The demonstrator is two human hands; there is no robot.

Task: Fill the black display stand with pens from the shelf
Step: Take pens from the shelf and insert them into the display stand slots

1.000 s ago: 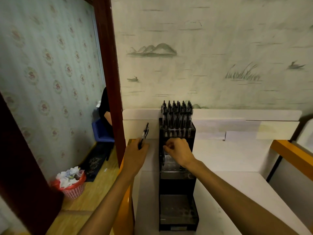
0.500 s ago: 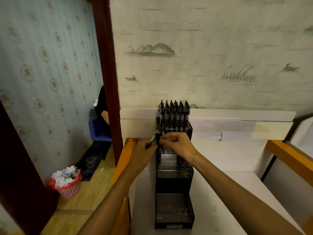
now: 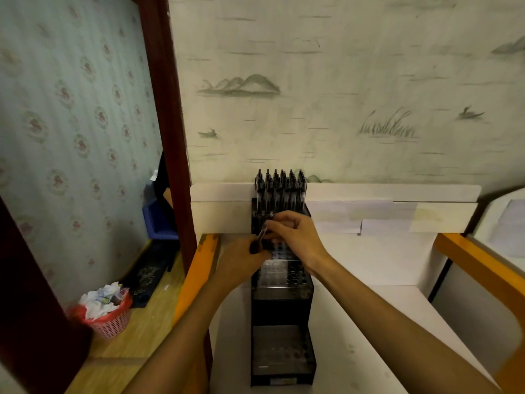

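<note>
The black display stand [image 3: 281, 308] looked like matt plastic, its perforated trays catching a dull grey sheen. The pens [image 3: 279, 191] in it were glossy black and clear plastic. The counter [image 3: 369, 336] was smooth, matt white, edged in shiny orange trim [image 3: 196, 274]. A pink plastic mesh wastebasket [image 3: 109, 322] held crumpled paper on a wood-grain floor [image 3: 119, 354].
</note>
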